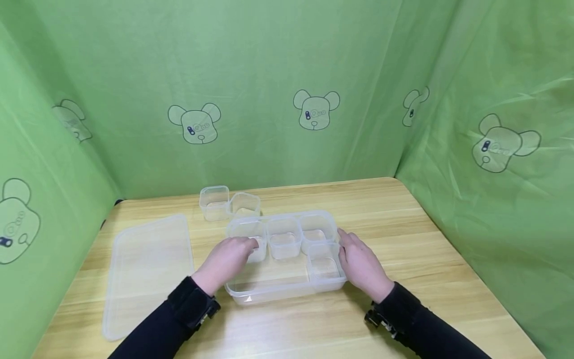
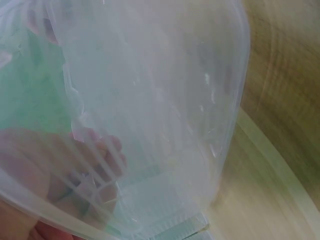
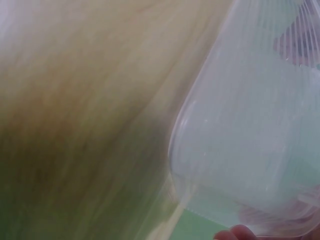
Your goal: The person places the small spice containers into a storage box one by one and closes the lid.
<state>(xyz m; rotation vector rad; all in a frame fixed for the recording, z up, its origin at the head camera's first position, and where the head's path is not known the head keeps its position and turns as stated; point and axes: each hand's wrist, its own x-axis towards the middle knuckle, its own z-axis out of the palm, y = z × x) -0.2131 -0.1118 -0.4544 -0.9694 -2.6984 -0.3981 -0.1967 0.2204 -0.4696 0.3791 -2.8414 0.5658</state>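
A large clear rectangular plastic container [image 1: 278,290] stands on the table with small clear boxes inside: three along its back and one small box [image 1: 324,262] at the front right. Over its left rim reaches my left hand [image 1: 229,259], whose curled fingers pinch the back-left small box [image 1: 257,253]. In the left wrist view those fingers [image 2: 102,165] show blurred through the plastic. My right hand [image 1: 362,262] holds the large container's right side, beside the front-right box. In the right wrist view only fingertips [image 3: 237,232] and a hazy part through the plastic appear.
Behind the large container stand two more small clear boxes, one upright box [image 1: 214,203] and one beside it [image 1: 244,203]. A flat translucent lid [image 1: 145,271] lies left on the wooden table [image 1: 421,239]. Green printed cloth [image 1: 264,65] hangs around the back and sides.
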